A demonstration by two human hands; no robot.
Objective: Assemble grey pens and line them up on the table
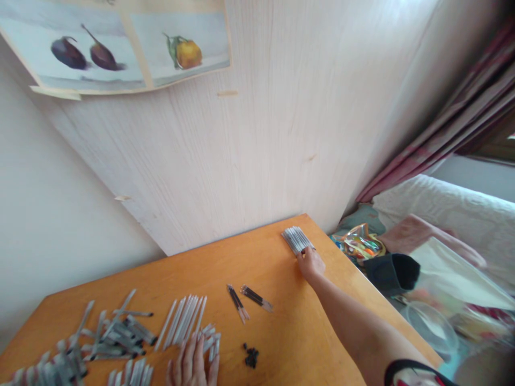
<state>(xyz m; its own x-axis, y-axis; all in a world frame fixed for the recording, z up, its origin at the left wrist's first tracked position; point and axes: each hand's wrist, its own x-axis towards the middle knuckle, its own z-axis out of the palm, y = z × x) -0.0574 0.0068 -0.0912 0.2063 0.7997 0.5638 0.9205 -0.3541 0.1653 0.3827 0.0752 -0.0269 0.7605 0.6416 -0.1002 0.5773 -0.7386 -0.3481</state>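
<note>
Touching slim pale tubes (295, 239), smooth wooden table (257, 254)

With the two groups of refills (236, 303) on the table (298, 343) as the clock's centre, a bundle of rods (296, 238) lies between one and two o'clock, the right hand (310, 264) at its near end. Caps (252, 357) sit at six, the left hand (193, 364) at seven. A row of tubes (185, 320) lies just below nine, a heap of pen parts (120, 339) farther out that way. The wall panel (273, 134) stands at twelve; past the table's edge, a container (388, 276) sits at three.
</note>
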